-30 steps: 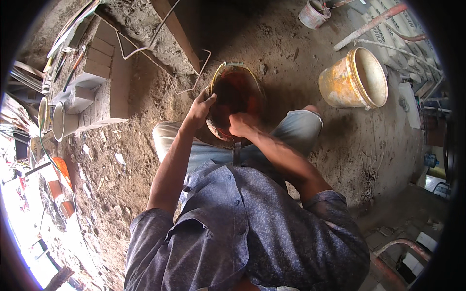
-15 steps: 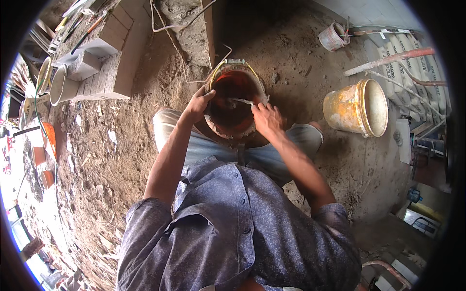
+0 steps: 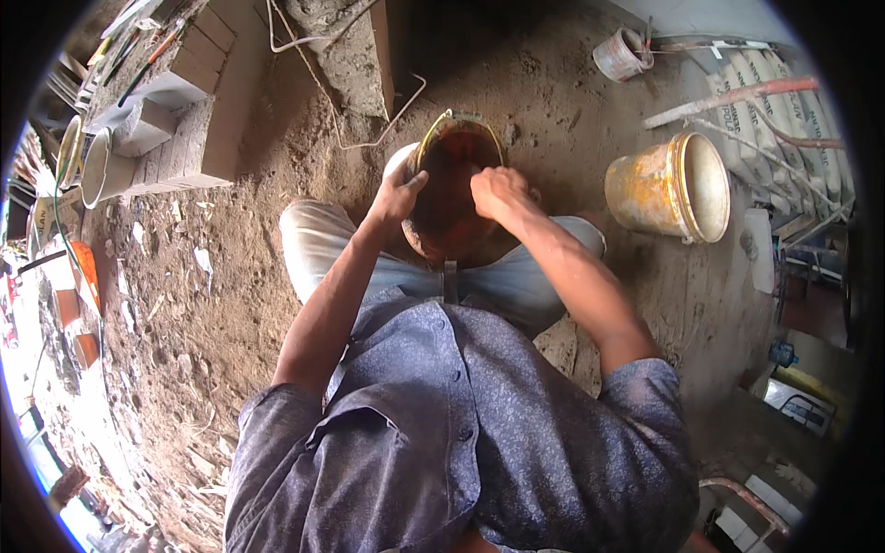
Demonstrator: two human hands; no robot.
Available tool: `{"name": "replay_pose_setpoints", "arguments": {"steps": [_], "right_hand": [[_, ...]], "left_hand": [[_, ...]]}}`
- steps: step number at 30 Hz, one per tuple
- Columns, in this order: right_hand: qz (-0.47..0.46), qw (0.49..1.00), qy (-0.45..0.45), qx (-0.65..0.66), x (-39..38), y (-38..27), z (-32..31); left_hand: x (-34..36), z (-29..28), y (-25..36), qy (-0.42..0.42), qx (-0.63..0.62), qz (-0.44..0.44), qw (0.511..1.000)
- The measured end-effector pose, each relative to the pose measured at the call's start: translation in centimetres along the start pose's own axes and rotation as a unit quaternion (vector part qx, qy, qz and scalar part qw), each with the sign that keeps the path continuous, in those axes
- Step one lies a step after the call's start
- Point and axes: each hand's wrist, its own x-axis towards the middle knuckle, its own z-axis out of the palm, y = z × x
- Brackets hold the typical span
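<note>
In the frame's upper middle, a red-stained bucket [image 3: 458, 241] is held between bent knees [image 3: 313, 241]. Its left rim is gripped by the left hand [image 3: 400, 194], fingers closed around it. Over its right side the right hand's [image 3: 502, 193] fingers are curled; what is held, if anything, cannot be told. Farther right, a yellow-stained pail [image 3: 645, 192] is seen.
</note>
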Motion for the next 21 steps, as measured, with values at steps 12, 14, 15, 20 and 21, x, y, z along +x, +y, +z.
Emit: {"name": "replay_pose_setpoints", "arguments": {"steps": [12,14,15,20,21], "right_hand": [[-0.011,0.951,-0.024,0.308,-3.0,-4.6,3.4],[0.004,0.914,-0.022,0.405,-4.0,-3.2,2.5],[-0.026,0.913,-0.017,0.407,-4.9,-2.3,2.0],[-0.082,0.912,0.054,0.399,-9.6,1.1,-4.5],[-0.092,0.911,0.075,0.394,-10.5,1.6,-6.7]], "left_hand": [[-0.3,-1.5,1.3,0.010,-0.089,-0.064,0.994],[0.5,-3.2,0.9,-0.002,-0.118,-0.037,0.992],[1.1,-4.2,0.5,-0.005,-0.186,-0.084,0.979],[1.2,-9.4,-3.2,0.057,-0.249,-0.124,0.959],[1.0,-10.0,-4.1,0.041,-0.273,-0.090,0.957]]}}
